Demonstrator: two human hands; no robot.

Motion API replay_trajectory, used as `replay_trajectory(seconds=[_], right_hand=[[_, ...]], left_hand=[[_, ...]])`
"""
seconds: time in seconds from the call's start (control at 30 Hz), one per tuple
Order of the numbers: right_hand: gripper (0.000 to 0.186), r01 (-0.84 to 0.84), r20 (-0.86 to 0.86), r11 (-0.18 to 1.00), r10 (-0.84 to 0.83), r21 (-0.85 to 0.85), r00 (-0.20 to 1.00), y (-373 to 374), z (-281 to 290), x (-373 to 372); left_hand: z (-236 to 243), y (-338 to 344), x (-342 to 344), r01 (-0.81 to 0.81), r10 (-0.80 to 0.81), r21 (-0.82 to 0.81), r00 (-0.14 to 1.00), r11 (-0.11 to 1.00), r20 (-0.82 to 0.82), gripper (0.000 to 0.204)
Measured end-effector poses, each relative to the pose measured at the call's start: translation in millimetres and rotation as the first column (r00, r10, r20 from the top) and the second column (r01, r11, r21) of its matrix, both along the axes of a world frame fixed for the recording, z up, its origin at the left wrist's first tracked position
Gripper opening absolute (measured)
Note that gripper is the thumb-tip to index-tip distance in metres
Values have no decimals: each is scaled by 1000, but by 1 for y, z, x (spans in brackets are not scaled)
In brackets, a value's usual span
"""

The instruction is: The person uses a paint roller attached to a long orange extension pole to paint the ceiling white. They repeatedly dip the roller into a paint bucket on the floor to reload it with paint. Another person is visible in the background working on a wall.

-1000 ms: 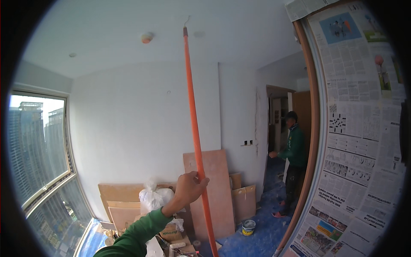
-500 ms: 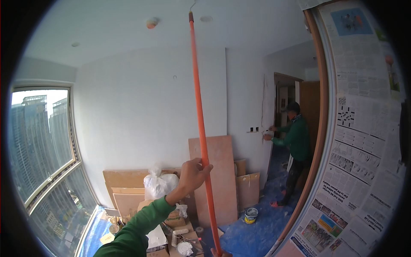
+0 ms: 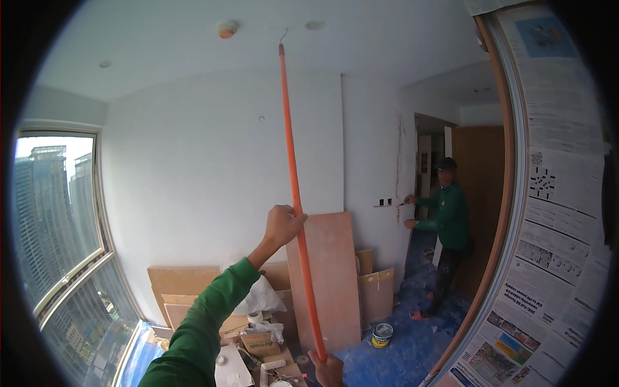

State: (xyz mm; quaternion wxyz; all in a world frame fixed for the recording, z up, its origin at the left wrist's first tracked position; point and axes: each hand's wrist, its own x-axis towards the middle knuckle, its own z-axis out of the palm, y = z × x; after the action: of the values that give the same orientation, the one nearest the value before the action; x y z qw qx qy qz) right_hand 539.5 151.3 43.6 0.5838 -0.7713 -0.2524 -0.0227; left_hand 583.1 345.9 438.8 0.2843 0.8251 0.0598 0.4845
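I have both hands clamped on one long orange pole (image 3: pixel 293 174). My right hand (image 3: pixel 329 370) is at the low end, with its fingers curled around it. My left hand (image 3: pixel 282 226) is higher up, wrapped around the middle. The pole leans a little and goes up from my grip toward the ceiling (image 3: pixel 161 39).

Just left of my right hand lies a white paint roller (image 3: pixel 273 365), with a cardboard box (image 3: pixel 261 345) near it. Below my left hand, past the forearm, is a white plastic bag (image 3: pixel 263 299). Behind the pole, a tall board (image 3: pixel 332 277) leans on the wall (image 3: pixel 193 174). Right of my right hand, a bucket (image 3: pixel 382 335) stands on the blue floor sheet (image 3: pixel 361 364). Farther right, a co-worker (image 3: pixel 453 216) in green reaches to the wall, near a rough brown line (image 3: pixel 399 148) that looks not fixed yet.

Far above my grip, the pole ends in a thin bent wire (image 3: pixel 284 35). I can't tell if it touches the ceiling. I'd say getting the pole up is done. The ceiling looks pale all over, so I can't tell how much work up there is left.
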Motion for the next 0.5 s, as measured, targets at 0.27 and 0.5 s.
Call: replay_trajectory(seconds=[0.27,0.5], right_hand=[[45,-21,-31,999,22,32,999,79,105,28],[52,-45,-16,999,45,21,999,134,157,64]], left_hand=[[38,107,58,-19,17,-38,999,999,-48,29],[79,165,105,9,-20,-139,997,990,-80,29]])
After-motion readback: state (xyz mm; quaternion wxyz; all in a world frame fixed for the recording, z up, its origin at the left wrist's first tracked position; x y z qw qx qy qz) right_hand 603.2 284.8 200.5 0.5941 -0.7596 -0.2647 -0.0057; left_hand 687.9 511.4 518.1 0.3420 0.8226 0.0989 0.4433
